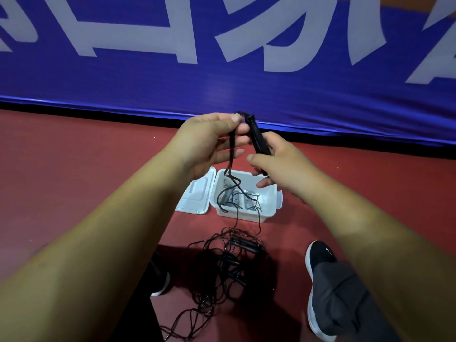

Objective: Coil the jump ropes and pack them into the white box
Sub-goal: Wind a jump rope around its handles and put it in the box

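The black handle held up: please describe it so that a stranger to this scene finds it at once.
Below the blue banner, a white box stands on the red floor. Above it, the right hand grips a tilted black handle, whose cord the left hand pinches. The other handles lie in the tangled ropes on the floor; only this one is held.

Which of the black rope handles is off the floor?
The handle gripped in the right hand, held up in the air; the other handles lie in the tangled pile on the floor.
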### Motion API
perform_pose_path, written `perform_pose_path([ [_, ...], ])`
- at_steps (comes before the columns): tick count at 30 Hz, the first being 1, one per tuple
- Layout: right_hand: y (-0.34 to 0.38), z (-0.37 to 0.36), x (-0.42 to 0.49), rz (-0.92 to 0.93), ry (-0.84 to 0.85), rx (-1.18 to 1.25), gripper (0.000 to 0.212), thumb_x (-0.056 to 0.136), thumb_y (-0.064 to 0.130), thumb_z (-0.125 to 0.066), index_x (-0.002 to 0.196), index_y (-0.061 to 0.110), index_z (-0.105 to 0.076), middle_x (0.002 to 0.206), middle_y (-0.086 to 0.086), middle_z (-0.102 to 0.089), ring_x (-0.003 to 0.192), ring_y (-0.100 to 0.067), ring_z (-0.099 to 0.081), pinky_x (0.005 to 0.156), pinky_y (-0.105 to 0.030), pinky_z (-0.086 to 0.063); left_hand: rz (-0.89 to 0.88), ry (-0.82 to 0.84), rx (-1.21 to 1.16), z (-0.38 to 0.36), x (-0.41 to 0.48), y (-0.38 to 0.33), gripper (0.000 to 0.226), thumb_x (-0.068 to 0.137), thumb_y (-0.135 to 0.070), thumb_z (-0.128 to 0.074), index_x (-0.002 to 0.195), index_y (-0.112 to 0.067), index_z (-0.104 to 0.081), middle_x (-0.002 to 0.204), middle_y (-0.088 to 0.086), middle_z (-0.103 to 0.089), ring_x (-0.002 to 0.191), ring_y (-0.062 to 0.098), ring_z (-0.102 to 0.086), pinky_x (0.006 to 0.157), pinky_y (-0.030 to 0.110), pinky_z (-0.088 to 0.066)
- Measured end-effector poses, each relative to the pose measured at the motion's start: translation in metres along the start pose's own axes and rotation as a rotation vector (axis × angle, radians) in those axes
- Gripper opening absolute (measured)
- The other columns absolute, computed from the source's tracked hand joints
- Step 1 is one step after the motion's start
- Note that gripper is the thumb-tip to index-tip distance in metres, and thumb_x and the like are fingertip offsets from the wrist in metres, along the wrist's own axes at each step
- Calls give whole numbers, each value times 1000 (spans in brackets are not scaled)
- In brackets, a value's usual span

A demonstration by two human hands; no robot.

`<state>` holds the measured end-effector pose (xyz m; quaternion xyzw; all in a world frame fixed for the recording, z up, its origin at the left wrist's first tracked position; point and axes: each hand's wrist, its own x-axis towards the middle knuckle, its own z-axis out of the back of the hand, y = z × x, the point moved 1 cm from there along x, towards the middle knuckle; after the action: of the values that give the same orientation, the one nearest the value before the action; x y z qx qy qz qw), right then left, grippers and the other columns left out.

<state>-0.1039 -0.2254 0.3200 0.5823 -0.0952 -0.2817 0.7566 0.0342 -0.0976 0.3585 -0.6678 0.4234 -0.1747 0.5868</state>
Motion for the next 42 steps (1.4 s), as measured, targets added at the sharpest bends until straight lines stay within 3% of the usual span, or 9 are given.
perform_pose_path([
  [7, 0, 1, -1, -22, 14, -37, 29, 95, 14, -56, 113, 35, -66, 91, 1, -57, 73, -17, -54, 58, -31, -53, 65, 70, -2, -1, 3, 3, 11, 101, -27, -68, 102, -18, -74, 107, 3, -79, 107, 25, -76, 100, 37, -54],
  [11, 1, -1, -5, -28, 33, 53, 33, 90, 9, -58, 115, 30, -67, 81, 8, -55, 69, -15, -46, 49, -29, -41, 39, 104, -40, -3, -1, 2, 11, 98, -22, -69, 98, -13, -76, 98, 6, -75, 74, 15, -73, 90, 33, -57],
  [16, 1, -10, -10, -3, 162, 183, 46, 75, 25, -74, 118, 35, -66, 84, 0, -48, 68, -11, -44, 48, -28, -31, -22, 105, 37, -1, 1, 2, 12, 95, -22, -75, 101, -11, -75, 99, 10, -75, 93, 25, -71, 97, 40, -60],
  [19, 1, -15, -13, 29, 145, 100, 48, 86, 30, -85, 129, 32, -63, 72, 19, -55, 60, 0, -52, 46, -18, -36, -47, 86, 136, -1, 0, 1, 18, 92, -25, -78, 99, -9, -75, 97, 13, -77, 86, 22, -73, 95, 41, -61],
  [22, 2, -19, -14, 76, 95, 74, 30, 96, 14, -77, 123, 23, -66, 54, 30, -56, 51, 9, -56, 46, -7, -38, -39, 94, 149, -1, -1, 0, 22, 94, -24, -77, 104, -5, -73, 100, 17, -77, 88, 24, -74, 94, 40, -61],
  [25, -4, -22, -7, 25, -7, 51, 12, 93, 14, -77, 95, 20, -66, 50, 21, -50, 45, 0, -46, 45, -15, -34, -26, 81, 146, -2, -2, 1, 32, 96, -23, -75, 114, 3, -71, 108, 22, -77, 93, 26, -76, 87, 35, -61],
  [29, -9, -20, 2, 12, -88, -67, 15, 89, 24, -76, 82, 25, -63, 62, 12, -53, 56, -10, -48, 58, -30, -38, -38, 56, 184, 0, -3, -1, 25, 100, -21, -70, 109, 2, -72, 102, 17, -79, 88, 20, -77, 83, 30, -62],
  [35, -7, -16, 2, 60, -104, -133, 8, 95, 25, -73, 102, 28, -72, 67, 12, -63, 59, -8, -56, 55, -23, -43, 21, 116, 132, 4, -4, -3, 14, 101, -20, -69, 97, -7, -72, 94, 10, -79, 95, 23, -78, 97, 37, -60],
  [42, 0, -9, -3, -4, -20, -64, 11, 93, 28, -80, 102, 23, -75, 62, 6, -62, 39, -5, -45, 40, -21, -35, 15, 164, 148, 9, -6, -5, 12, 97, -24, -71, 98, -12, -69, 91, 6, -76, 90, 19, -74, 92, 35, -61],
])
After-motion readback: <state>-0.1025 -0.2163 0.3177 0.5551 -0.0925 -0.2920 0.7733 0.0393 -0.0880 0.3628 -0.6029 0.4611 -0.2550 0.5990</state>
